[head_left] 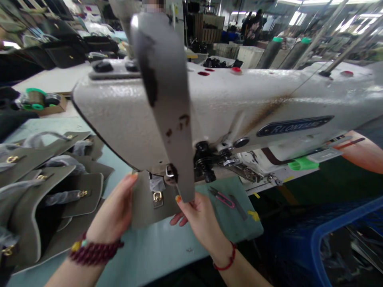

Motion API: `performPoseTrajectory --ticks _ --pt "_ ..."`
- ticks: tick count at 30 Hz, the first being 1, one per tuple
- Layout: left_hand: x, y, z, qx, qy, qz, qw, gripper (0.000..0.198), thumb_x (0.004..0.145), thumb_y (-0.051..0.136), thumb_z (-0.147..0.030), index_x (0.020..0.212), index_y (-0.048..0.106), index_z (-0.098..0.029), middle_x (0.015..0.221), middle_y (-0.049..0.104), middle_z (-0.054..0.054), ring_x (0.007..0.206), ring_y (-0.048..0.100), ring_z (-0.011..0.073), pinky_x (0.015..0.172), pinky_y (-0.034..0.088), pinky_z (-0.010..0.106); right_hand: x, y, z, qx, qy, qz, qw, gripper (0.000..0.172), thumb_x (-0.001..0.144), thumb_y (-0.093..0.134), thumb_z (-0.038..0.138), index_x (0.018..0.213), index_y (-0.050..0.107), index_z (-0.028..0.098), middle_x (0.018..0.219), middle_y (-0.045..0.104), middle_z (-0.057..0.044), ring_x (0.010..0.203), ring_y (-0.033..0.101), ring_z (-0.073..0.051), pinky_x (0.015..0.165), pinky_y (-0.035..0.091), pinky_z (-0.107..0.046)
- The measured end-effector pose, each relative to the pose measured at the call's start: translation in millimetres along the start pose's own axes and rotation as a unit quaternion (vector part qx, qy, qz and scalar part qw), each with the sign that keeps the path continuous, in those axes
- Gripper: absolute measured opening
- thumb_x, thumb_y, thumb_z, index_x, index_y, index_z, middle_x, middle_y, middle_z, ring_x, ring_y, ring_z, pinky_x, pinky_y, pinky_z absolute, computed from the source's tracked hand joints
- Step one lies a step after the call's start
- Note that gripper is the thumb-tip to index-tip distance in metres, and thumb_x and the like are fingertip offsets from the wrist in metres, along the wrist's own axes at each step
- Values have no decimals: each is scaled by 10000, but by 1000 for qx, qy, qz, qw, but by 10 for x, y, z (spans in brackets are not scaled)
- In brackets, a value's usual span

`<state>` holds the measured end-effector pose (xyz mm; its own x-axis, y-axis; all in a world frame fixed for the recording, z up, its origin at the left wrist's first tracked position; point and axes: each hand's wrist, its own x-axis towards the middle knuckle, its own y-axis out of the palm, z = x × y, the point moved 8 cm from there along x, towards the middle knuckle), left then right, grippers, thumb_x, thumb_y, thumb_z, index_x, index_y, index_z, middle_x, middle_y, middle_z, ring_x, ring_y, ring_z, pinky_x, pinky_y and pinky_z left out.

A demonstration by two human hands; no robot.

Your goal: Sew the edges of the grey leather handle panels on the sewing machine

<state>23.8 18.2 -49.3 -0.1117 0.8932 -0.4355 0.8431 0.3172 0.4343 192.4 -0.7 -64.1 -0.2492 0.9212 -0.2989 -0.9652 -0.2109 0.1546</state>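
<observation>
A grey-brown bag panel [146, 211] lies under the head of a white sewing machine [110, 115]. A gold clasp [157, 197] on a short strap, with clear plastic wrap above it, is fixed to the panel. At the panel's left edge is my left hand [115, 217], thumb up and fingers partly hidden, holding that edge. My right hand [200, 219] pinches the right edge with its thumb on top; some fingertips show below. A long metal lever [170, 107] hangs in front of the machine and hides the needle area.
Grey bag pieces [74, 195] with wrapped handles are piled at the left. Pink-handled thread snips [223, 197] and a dark flat strip [238, 207] lie right of my hand. A blue basket [317, 247] stands lower right. Thread spools [37, 97] sit behind left.
</observation>
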Motion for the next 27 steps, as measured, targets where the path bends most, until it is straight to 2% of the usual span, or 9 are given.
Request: performPoseTrajectory --ticks 2,5,7,9,12,15,19,23,27 --pt "-269 -79 259 -59 8 -9 998 361 736 760 -369 1076 680 -279 1051 728 2 946 662 198 746 557 261 -57 28 -60 30 12 12 999 471 840 562 613 775 566 147 616 664 -40 518 678 -161 432 421 -163" --pt "-548 -3 581 -83 32 12 996 433 717 749 -470 1092 690 -263 1061 723 49 1072 615 275 887 525 364 -130 46 -89 55 20 16 998 487 830 562 629 758 550 148 599 684 -55 472 649 -137 423 401 -154" --pt "-578 27 731 -47 18 -9 999 426 675 783 -467 1001 727 -199 994 728 77 1044 615 288 916 498 377 -157 37 -61 50 12 5 999 481 835 568 616 727 544 147 605 691 -62 464 640 -125 425 391 -150" --pt "-527 2 811 -7 -13 -50 999 393 627 826 -435 881 740 -148 898 721 79 925 626 255 841 506 344 -166 32 -17 35 -1 -5 999 470 844 571 594 717 556 142 603 691 -62 461 633 -117 434 393 -150" --pt "-451 -47 847 35 -64 -82 994 383 591 851 -432 764 726 -115 773 684 64 775 586 203 714 490 308 -172 40 16 21 -13 -12 1000 450 859 564 570 725 564 140 575 679 -48 430 605 -103 434 388 -152" --pt "-446 -46 849 78 -91 -66 991 402 628 818 -482 695 709 -102 709 643 61 729 538 185 668 456 297 -206 23 -18 29 -7 -12 999 427 861 576 543 715 547 143 581 680 -45 442 601 -97 434 374 -146" --pt "-486 -46 820 124 -90 -60 986 438 636 798 -525 596 643 -117 613 537 17 653 447 148 600 401 272 -281 -13 -86 58 22 25 998 398 837 618 526 779 576 134 644 703 -55 488 622 -103 451 383 -148" --pt "-488 8 777 134 -80 -43 987 476 637 797 -524 522 519 -155 566 409 -33 607 358 121 568 373 257 -270 -45 -47 51 17 38 998 454 897 516 561 818 597 122 654 704 -67 489 625 -104 446 380 -149" --pt "-476 26 754 136 -87 -47 986 459 575 828 -520 566 582 -133 588 468 -16 632 388 133 596 395 266 -203 -20 -17 9 2 22 1000 449 904 509 553 733 550 141 593 680 -48 448 603 -98 417 349 -142"
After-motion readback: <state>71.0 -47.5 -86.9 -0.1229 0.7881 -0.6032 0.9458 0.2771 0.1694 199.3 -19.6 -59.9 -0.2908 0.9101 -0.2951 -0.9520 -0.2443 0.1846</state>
